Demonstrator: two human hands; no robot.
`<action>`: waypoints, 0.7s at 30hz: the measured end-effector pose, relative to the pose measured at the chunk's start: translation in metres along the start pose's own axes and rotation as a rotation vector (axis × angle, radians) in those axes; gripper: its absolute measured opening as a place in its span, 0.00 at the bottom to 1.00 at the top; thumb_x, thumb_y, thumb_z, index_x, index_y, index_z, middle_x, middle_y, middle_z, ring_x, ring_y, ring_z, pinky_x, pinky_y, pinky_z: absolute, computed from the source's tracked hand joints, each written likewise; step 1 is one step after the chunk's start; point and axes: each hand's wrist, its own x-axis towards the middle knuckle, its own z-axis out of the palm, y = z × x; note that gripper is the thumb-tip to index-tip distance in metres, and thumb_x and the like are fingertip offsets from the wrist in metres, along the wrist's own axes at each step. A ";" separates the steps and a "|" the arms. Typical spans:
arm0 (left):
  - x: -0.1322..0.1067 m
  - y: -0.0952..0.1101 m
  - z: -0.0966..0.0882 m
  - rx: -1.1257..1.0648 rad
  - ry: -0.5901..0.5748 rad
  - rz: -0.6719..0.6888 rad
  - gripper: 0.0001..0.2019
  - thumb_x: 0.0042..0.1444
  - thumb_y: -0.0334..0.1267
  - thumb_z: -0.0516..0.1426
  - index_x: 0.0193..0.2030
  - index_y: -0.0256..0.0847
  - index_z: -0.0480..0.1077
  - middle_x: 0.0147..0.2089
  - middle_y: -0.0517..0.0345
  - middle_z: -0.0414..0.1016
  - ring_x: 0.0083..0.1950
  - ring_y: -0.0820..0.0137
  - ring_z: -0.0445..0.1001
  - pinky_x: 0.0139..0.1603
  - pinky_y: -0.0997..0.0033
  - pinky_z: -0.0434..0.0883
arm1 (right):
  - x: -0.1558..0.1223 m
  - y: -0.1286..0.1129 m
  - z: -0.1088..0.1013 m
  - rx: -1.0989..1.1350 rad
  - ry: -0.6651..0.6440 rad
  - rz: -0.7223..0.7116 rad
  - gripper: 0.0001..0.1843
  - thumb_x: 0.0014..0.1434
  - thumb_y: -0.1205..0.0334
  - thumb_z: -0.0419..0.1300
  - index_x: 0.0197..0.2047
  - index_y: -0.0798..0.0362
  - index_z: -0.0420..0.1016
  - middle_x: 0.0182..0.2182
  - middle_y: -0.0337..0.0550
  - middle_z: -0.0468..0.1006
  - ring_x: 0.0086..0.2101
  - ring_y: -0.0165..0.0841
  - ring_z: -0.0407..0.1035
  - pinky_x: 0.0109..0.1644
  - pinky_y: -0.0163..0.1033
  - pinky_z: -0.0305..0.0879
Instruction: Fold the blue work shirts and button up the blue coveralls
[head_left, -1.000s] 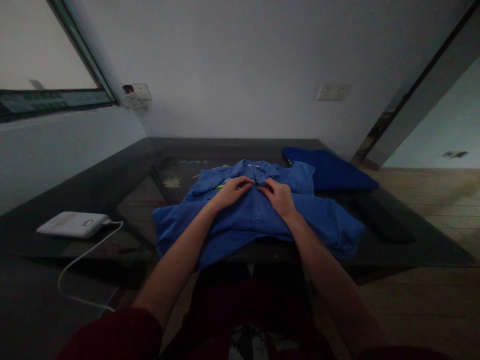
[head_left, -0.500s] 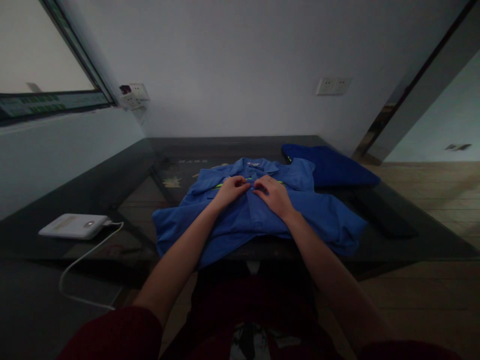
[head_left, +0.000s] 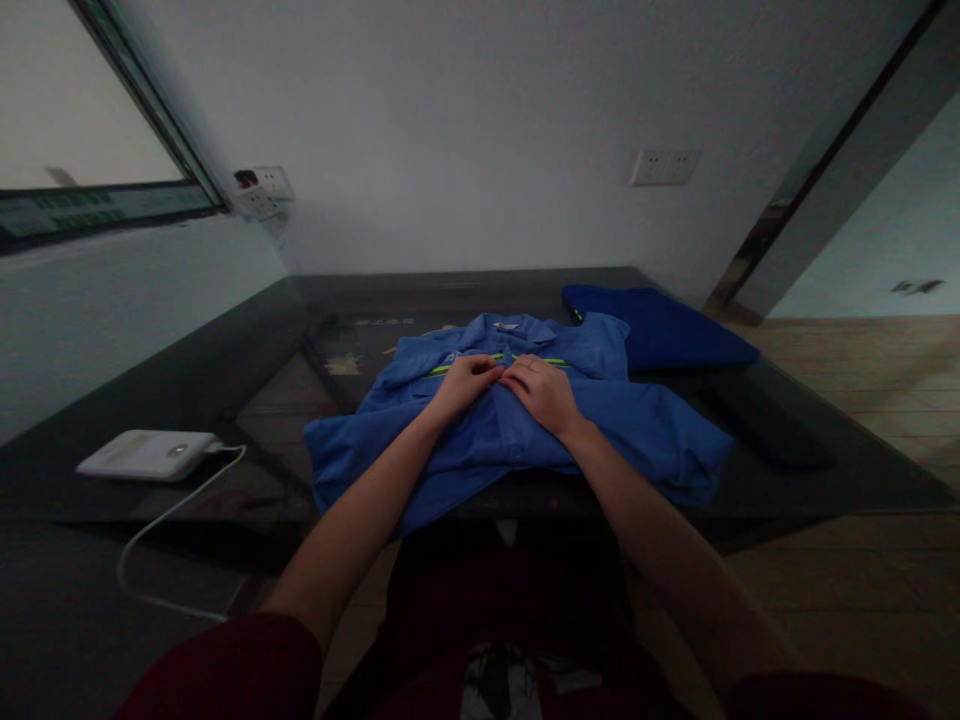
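A blue work shirt (head_left: 525,425) with a collar and thin yellow-green stripes lies spread on the dark table, its collar toward the wall. My left hand (head_left: 469,385) pinches the front edge of the shirt at the middle, below the stripes. Right beside it, my right hand (head_left: 541,390) is closed on the same front placket, fingertips meeting those of the left. Whatever button sits between the fingertips is hidden. The sleeves stretch out to both sides under and beyond my forearms.
Behind the shirt at right lies a folded dark blue cloth item (head_left: 667,328). A flat black object (head_left: 772,425) rests near the table's right side. At left is a white power bank (head_left: 150,455) with a white cable (head_left: 142,535) hanging over the table's edge (head_left: 862,512).
The fingers of my right hand have closed in and moved slightly left, against my left fingertips. The shirt stays in place.
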 end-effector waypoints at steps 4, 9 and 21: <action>-0.002 0.001 0.004 -0.020 0.103 0.046 0.14 0.49 0.47 0.58 0.26 0.36 0.70 0.24 0.62 0.68 0.27 0.74 0.64 0.28 0.75 0.60 | 0.000 -0.004 -0.001 -0.022 0.024 0.044 0.10 0.64 0.61 0.54 0.35 0.54 0.75 0.35 0.47 0.75 0.39 0.38 0.68 0.45 0.40 0.63; -0.003 0.000 0.007 -0.089 0.174 0.060 0.15 0.48 0.49 0.60 0.27 0.36 0.72 0.26 0.60 0.71 0.30 0.72 0.67 0.32 0.74 0.63 | 0.001 -0.008 -0.003 -0.011 0.018 0.032 0.11 0.65 0.61 0.53 0.35 0.52 0.75 0.35 0.46 0.75 0.39 0.38 0.68 0.45 0.40 0.62; -0.005 0.007 0.006 -0.122 0.174 0.050 0.17 0.47 0.50 0.61 0.29 0.36 0.73 0.27 0.59 0.73 0.31 0.71 0.68 0.31 0.74 0.63 | 0.005 -0.010 -0.004 0.244 0.251 0.206 0.04 0.59 0.61 0.58 0.36 0.51 0.72 0.43 0.47 0.71 0.34 0.35 0.68 0.41 0.40 0.67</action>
